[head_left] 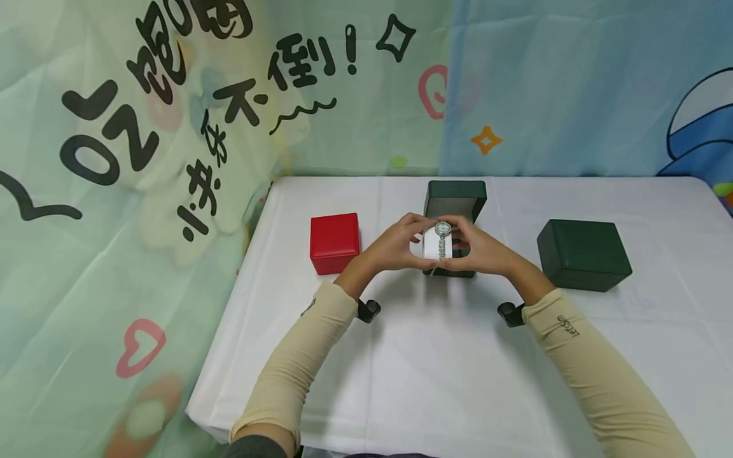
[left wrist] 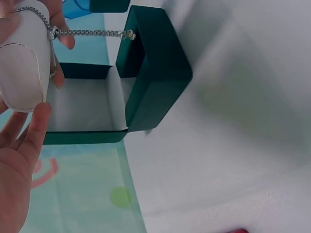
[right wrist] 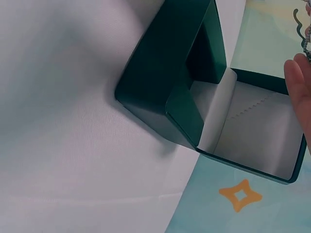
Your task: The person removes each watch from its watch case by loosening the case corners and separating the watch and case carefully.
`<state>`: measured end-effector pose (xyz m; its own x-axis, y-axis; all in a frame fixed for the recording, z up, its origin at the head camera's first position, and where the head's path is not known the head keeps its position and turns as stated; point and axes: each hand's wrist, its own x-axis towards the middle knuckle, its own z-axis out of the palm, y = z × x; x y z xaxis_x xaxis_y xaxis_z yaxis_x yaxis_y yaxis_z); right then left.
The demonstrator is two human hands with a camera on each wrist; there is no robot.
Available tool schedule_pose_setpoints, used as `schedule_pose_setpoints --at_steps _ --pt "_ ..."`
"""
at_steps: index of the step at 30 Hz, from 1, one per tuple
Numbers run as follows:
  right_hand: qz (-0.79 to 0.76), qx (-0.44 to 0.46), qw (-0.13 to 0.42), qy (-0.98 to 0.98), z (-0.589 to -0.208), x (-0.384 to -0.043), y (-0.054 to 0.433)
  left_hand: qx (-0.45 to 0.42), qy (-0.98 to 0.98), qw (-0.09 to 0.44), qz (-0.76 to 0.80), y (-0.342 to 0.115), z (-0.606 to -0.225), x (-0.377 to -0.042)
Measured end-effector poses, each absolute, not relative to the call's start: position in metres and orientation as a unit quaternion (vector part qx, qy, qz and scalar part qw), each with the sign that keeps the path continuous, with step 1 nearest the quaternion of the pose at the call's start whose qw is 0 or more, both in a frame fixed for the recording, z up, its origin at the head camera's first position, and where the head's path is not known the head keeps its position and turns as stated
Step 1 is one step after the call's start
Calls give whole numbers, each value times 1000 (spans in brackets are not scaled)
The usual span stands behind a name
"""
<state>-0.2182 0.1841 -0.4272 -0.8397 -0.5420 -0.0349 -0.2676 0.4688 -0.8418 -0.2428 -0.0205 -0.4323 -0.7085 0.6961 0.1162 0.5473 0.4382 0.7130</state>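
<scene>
A white watch cushion (head_left: pixel 429 244) is held up between both hands, above the open green box (head_left: pixel 455 189). On its face lies a silver watch (head_left: pixel 443 230) with a round dial and link bracelet. My left hand (head_left: pixel 396 245) grips the cushion's left side, fingers at its top and thumb low. The right hand (head_left: pixel 480 247) holds it from the opposite side, fingertips near the dial. In the left wrist view, a thin silver chain (left wrist: pixel 90 32) stretches from the cushion (left wrist: pixel 20 73) over the box. The box's raised lid (left wrist: pixel 80 104) has a pale lining; the cushion's underside is partly hidden.
A closed red box (head_left: pixel 335 242) stands to the left on the white tablecloth (head_left: pixel 424 381). To the right is a closed dark green box (head_left: pixel 584 254). Printed cloth (head_left: pixel 343 146) hangs behind the table and along its left side.
</scene>
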Motion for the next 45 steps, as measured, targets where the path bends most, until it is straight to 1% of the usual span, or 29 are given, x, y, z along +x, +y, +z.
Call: schedule_pose_setpoints --at_steps 9,18,33,36,45 --pt "-444 -236 138 853 -424 -215 183 370 844 91 378 -18 -432 -243" --pt "-466 -232 144 842 -425 -212 184 374 836 92 389 -18 -432 -242" --pt "-466 -226 116 848 -431 -213 185 383 829 96 397 -20 -435 -242" --pt "-467 -224 117 847 -433 -213 185 383 829 97 396 -20 -435 -242" --pt "-471 -235 145 838 -429 -213 185 377 838 92 385 -20 -430 -238"
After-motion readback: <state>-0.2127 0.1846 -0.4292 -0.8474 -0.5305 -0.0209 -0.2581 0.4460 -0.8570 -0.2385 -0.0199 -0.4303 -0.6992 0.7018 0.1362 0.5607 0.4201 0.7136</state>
